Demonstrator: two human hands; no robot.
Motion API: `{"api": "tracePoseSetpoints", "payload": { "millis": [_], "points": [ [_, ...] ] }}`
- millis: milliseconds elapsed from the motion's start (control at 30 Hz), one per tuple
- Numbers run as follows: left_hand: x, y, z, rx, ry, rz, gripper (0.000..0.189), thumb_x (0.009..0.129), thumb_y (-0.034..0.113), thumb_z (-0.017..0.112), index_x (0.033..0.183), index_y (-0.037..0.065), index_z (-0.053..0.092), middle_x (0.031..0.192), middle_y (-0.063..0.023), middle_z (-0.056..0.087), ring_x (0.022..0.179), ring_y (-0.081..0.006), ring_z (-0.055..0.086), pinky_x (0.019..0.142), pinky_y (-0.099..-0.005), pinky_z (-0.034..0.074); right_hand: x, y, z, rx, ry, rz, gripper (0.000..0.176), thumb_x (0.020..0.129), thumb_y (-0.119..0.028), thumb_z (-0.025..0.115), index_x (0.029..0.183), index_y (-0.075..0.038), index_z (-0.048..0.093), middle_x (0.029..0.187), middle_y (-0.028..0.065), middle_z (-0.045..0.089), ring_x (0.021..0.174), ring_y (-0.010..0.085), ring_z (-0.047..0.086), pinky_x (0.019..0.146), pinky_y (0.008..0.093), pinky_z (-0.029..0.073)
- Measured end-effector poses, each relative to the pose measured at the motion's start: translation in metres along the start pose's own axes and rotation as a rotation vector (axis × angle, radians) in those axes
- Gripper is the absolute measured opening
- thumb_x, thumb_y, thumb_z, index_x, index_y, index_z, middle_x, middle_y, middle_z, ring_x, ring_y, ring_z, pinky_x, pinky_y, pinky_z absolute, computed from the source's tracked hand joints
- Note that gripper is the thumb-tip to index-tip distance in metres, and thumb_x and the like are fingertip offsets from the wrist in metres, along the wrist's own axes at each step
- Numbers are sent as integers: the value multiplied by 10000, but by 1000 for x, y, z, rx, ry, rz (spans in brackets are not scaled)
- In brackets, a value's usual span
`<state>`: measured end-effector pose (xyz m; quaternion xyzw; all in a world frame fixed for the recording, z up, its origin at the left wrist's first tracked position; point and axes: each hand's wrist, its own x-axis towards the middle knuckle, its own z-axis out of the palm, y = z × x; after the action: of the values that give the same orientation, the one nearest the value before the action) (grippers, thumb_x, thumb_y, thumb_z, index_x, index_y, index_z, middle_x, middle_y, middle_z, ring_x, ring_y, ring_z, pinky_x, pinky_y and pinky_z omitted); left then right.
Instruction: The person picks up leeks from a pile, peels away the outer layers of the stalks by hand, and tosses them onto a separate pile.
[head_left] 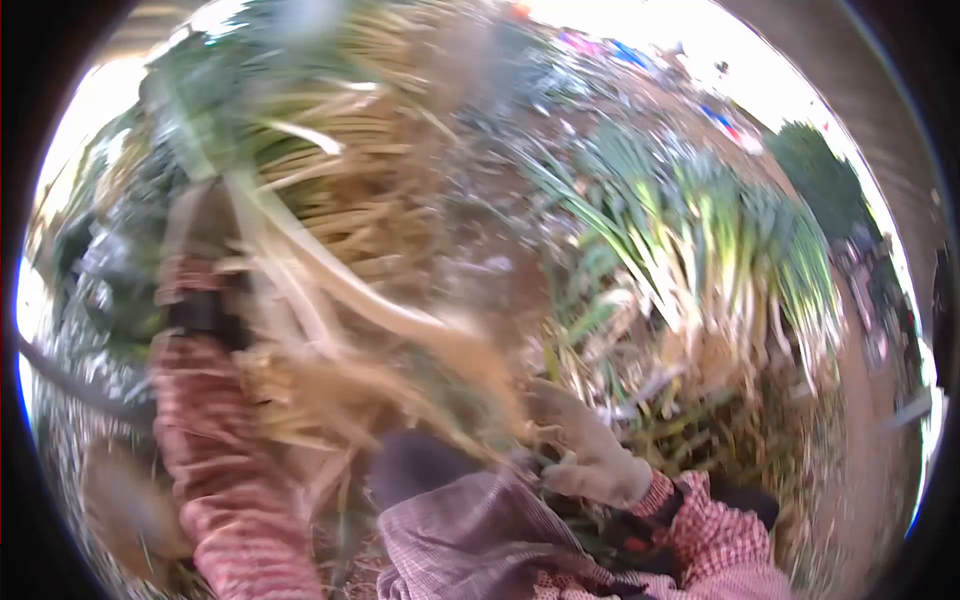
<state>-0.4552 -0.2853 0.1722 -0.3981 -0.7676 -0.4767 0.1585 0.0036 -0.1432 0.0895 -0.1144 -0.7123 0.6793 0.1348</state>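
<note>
My left hand (205,215), in a pale work glove, is closed around the leafy part of several long green onions (345,285), blurred by motion. Their white stalks slant down to the right, and the brown root ends reach close to my right hand (595,455). That hand is gloved too, with its fingers curled in near the roots above my lap. What sits between those fingers is too blurred to name. A dark knee (420,468) and a purplish checked cloth (470,535) lie below the stalks.
A large pile of green onions (370,180) lies stacked ahead, roots and white stalks toward the middle. A bunch of green onions (710,260) leans upright at right on leaf litter (680,435). Dark green leaves (110,270) fill the left side. A dirt path (860,430) runs along the right.
</note>
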Motion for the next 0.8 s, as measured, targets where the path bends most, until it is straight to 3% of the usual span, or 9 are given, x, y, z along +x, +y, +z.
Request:
{"api": "tracePoseSetpoints", "payload": {
  "millis": [67, 167, 267, 367, 467, 533, 567, 667, 800],
  "points": [
    [27, -27, -42, -176, 249, -302, 291, 896, 264, 611, 1091, 50, 643, 1025, -132, 678, 873, -211, 662, 818, -360, 532, -14, 18, -9, -237, -48, 85, 824, 783, -350, 727, 1415, -25, 310, 1351, 190, 447, 1217, 301, 484, 1021, 434, 383],
    [13, 21, -35, -412, 349, -372, 338, 914, 285, 589, 1159, 54, 619, 1094, -134, 666, 916, -217, 659, 860, -368, 525, -28, 53, -25, -560, -73, 237, 709, 810, -350, 681, 1358, -14, 382, 1301, 227, 488, 1205, 339, 489, 1013, 440, 381],
    [-77, 160, 62, -923, 11, -310, 446, 933, 316, 561, 1298, 62, 524, 1253, -132, 592, 1013, -227, 628, 941, -393, 494, -24, 90, -47, -769, 146, 232, 590, 837, -301, 638, 1306, -6, 437, 1224, 242, 528, 1145, 356, 516, 988, 438, 400],
    [-160, 258, 155, -963, -368, -470, 255, 888, 235, 607, 1082, 70, 612, 969, -78, 630, 884, -177, 608, 820, -351, 523, 7, 103, -105, -989, 368, 77, 506, 863, -213, 595, 1288, 20, 449, 1095, 216, 566, 996, 322, 559, 906, 422, 453],
    [-222, 223, 254, -1025, -733, -355, 198, 865, 92, 647, 1048, 24, 611, 911, -49, 657, 786, -141, 628, 723, -295, 538, 45, 132, -207, -1160, 673, 258, 491, 864, -170, 571, 1286, 39, 433, 1033, 194, 557, 942, 308, 550, 851, 422, 466],
    [-228, 219, 269, -925, -901, -787, 181, 871, 43, 635, 1044, 1, 599, 920, -64, 661, 762, -125, 632, 696, -275, 543, 52, 148, -266, -1439, 936, 323, 463, 853, -135, 563, 1271, 27, 447, 1093, 216, 542, 1008, 339, 519, 909, 425, 426],
    [-223, 214, 275, -842, -931, -821, 174, 896, 71, 610, 1045, -16, 588, 907, -78, 663, 747, -130, 639, 693, -271, 546, 58, 194, -308, -1194, 1118, 340, 600, 782, -93, 582, 1332, -20, 353, 1244, 281, 455, 1150, 410, 463, 969, 461, 392],
    [-215, 184, 309, -781, -833, -659, 186, 902, 81, 602, 1062, -12, 581, 905, -80, 665, 755, -145, 650, 693, -271, 551, 60, 205, -334, -1706, 745, 884, 592, 777, -183, 617, 1313, 6, 451, 1221, 255, 546, 1178, 407, 495, 1025, 415, 388],
    [-204, 199, 322, -828, -876, -802, 190, 910, 96, 591, 1067, -11, 575, 891, -84, 669, 748, -156, 656, 696, -291, 563, 64, 121, -349, -1185, 422, 1020, 343, 822, -214, 550, 1075, -7, 654, 1066, 217, 657, 1009, 331, 642, 892, 411, 493]
  ]
}}
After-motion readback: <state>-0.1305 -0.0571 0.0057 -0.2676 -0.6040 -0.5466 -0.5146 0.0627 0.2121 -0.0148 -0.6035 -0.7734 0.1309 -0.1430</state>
